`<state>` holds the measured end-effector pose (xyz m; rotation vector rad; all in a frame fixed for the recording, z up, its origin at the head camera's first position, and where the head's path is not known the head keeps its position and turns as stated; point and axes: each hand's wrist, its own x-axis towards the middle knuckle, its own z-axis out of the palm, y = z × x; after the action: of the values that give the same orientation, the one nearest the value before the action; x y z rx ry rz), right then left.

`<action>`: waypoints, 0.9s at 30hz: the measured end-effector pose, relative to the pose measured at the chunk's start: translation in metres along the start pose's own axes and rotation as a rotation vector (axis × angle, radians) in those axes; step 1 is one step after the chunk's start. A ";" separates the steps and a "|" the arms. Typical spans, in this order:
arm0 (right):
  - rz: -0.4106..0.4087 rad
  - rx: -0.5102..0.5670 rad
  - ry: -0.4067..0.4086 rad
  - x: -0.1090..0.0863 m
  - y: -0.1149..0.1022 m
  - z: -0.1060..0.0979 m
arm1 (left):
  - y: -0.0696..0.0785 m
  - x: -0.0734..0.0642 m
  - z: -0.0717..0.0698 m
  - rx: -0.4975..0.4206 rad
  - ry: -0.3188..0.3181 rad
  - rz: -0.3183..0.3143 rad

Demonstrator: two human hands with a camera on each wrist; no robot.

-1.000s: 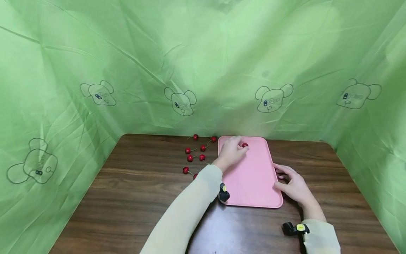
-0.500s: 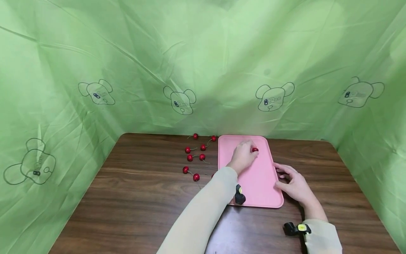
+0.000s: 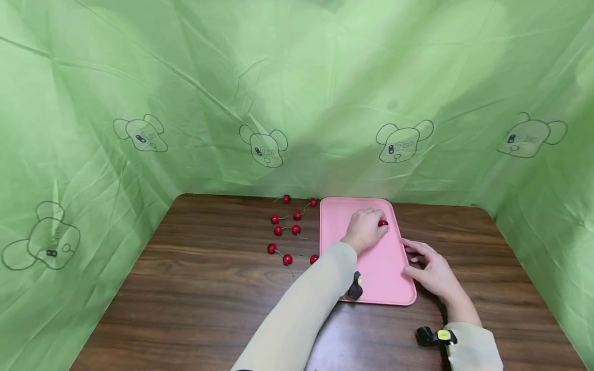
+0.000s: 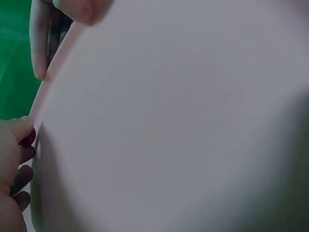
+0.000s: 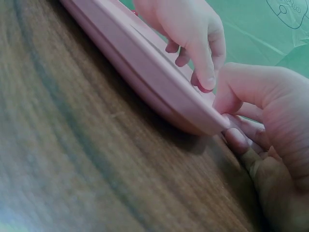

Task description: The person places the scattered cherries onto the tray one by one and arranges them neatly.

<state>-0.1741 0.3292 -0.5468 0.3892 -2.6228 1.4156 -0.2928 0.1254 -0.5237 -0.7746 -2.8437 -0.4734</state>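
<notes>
My left hand [image 3: 366, 228] reaches over the pink tray [image 3: 371, 281] and pinches a red cherry [image 3: 382, 223] between thumb and fingertips. In the left wrist view this hand [image 4: 12, 164] is at the left edge, the cherry [image 4: 28, 139] partly covered by its fingers. At the tray's right side, my right hand [image 3: 431, 270] holds the rim, thumb and fingertips set apart along it. The right wrist view shows its fingers [image 5: 236, 137] bent at the tray's edge. The left hand's palm side is hidden in the head view.
Several stemmed cherries [image 3: 296, 230] lie scattered on the wooden table [image 3: 209, 288] left of the tray. One cherry [image 3: 314, 258] sits close beside the left sleeve [image 3: 306, 299]. A green curtain [image 3: 325, 103] with bear drawings stands around the table's back and sides.
My left hand has moved right and slightly nearer across the tray with its cherry, uncovering cherries on the table behind the sleeve. The right hand stays at the rim.
</notes>
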 end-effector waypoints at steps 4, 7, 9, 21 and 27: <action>-0.004 0.013 -0.008 -0.001 0.001 0.000 | 0.004 0.001 0.004 -0.017 -0.007 0.009; -0.016 0.019 -0.006 -0.001 0.001 -0.001 | 0.008 0.001 0.005 -0.042 0.000 0.008; -0.020 0.018 -0.004 -0.001 0.001 -0.001 | 0.009 0.002 0.006 -0.052 0.005 0.004; 0.003 0.001 -0.012 0.001 0.001 -0.003 | 0.005 0.001 0.007 -0.105 0.008 -0.038; -0.019 0.021 -0.011 0.000 0.004 -0.001 | 0.005 0.000 0.007 -0.129 0.018 -0.046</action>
<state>-0.1751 0.3321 -0.5489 0.4248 -2.6080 1.4398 -0.2902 0.1318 -0.5291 -0.7236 -2.8419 -0.6727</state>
